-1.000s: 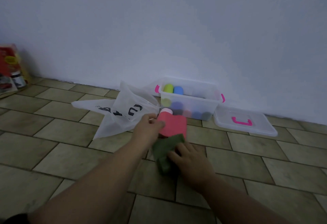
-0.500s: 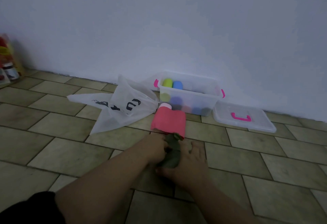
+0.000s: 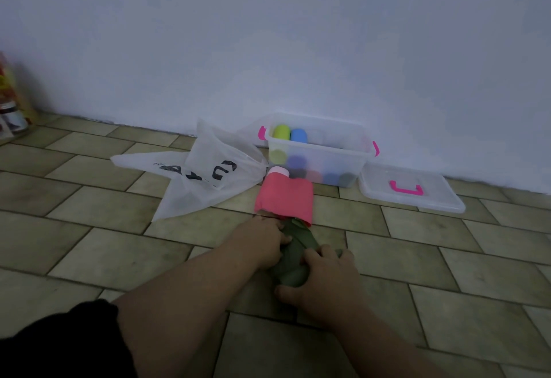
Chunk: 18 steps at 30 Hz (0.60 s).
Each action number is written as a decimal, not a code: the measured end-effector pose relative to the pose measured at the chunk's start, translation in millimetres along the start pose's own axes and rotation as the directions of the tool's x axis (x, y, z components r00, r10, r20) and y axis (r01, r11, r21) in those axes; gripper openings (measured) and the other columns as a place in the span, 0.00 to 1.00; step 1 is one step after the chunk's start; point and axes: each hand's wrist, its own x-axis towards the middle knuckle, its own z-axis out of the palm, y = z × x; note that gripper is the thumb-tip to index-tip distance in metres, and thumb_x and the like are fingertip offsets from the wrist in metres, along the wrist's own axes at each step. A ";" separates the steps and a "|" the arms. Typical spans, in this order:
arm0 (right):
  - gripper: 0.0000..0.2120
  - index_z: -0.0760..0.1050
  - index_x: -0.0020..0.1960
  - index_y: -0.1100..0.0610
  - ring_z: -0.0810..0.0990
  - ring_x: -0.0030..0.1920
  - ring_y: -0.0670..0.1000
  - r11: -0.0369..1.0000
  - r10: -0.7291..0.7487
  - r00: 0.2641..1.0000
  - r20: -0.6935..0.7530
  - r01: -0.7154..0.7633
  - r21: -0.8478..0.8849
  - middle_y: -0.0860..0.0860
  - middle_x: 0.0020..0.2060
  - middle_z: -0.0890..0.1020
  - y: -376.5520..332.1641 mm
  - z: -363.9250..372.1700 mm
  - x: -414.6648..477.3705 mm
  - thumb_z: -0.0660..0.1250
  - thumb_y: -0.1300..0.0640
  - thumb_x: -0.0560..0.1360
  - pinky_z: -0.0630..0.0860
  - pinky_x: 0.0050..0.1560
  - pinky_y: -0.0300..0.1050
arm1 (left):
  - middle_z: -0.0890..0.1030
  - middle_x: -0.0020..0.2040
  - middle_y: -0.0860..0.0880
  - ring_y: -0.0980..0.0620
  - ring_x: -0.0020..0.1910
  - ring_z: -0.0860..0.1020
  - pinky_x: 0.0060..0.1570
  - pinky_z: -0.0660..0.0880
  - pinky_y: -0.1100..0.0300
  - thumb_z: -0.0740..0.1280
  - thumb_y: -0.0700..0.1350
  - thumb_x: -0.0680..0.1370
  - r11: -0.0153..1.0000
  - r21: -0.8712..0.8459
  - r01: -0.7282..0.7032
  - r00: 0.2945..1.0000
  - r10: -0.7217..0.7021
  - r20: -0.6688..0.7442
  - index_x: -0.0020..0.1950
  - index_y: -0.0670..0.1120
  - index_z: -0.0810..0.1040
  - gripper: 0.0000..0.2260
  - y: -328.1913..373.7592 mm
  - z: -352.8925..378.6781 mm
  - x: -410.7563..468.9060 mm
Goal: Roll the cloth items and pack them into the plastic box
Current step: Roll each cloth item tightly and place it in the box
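My left hand [image 3: 262,243] and right hand [image 3: 323,277] curl their fingers round the green cloth [image 3: 293,258], low centre on the floor. Best roll it tight, edges even, to fit the box [image 3: 328,148] above.

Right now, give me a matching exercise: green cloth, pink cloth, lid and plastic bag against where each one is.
1 green cloth
2 pink cloth
3 lid
4 plastic bag

A on the floor, right of the plastic box
B gripped by left hand and right hand
C on the floor, left of the box
D flat on the floor before the box

Pairs: 1-B, 2-D, 3-A, 4-C
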 end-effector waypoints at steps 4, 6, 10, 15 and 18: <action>0.37 0.68 0.55 0.43 0.65 0.58 0.59 1.000 0.007 0.999 0.052 -0.006 -0.020 0.49 0.55 0.71 1.4 0.0 4.2 0.54 0.23 0.54 0.68 0.51 0.51 | 0.58 0.76 0.53 0.46 0.73 0.56 0.67 0.61 0.49 0.59 0.52 0.79 1.000 0.000 0.007 1.000 -0.007 0.011 0.71 0.61 0.65 0.20 -0.5 0.6 -1.0; 0.38 0.69 0.57 0.44 0.66 0.58 0.59 0.999 0.000 0.996 0.092 0.004 -0.047 0.50 0.56 0.72 -0.4 -3.1 6.0 0.54 0.22 0.55 0.68 0.54 0.52 | 0.58 0.76 0.53 0.45 0.73 0.56 0.68 0.61 0.49 0.58 0.53 0.79 1.000 0.001 0.006 1.000 -0.006 0.001 0.71 0.61 0.65 0.20 -0.3 1.2 -1.9; 0.34 0.70 0.54 0.45 0.70 0.53 0.53 0.996 -0.045 0.992 0.117 0.054 -0.074 0.50 0.52 0.75 -7.2 -15.1 9.0 0.56 0.22 0.59 0.64 0.49 0.49 | 0.56 0.77 0.53 0.43 0.74 0.54 0.69 0.59 0.47 0.57 0.53 0.79 1.000 -0.001 0.019 1.000 -0.019 0.025 0.73 0.61 0.62 0.21 2.0 0.7 -7.8; 0.24 0.72 0.53 0.42 0.71 0.42 0.48 0.991 -0.126 0.988 0.092 0.129 -0.027 0.46 0.48 0.78 -16.4 -24.8 13.9 0.63 0.29 0.65 0.68 0.43 0.46 | 0.64 0.73 0.50 0.48 0.68 0.66 0.66 0.66 0.52 0.64 0.48 0.76 0.893 -0.448 0.049 0.979 -0.131 -0.154 0.70 0.56 0.67 0.23 7.2 -10.5 -26.6; 0.19 0.74 0.49 0.46 0.71 0.37 0.49 0.982 -0.113 0.985 0.130 0.131 -0.139 0.49 0.41 0.76 -12.9 -24.5 19.7 0.64 0.34 0.68 0.70 0.40 0.45 | 0.74 0.55 0.53 0.55 0.51 0.74 0.50 0.72 0.59 0.67 0.49 0.72 0.754 -0.656 0.036 0.977 -0.164 -0.136 0.56 0.57 0.69 0.15 22.1 -16.3 -42.7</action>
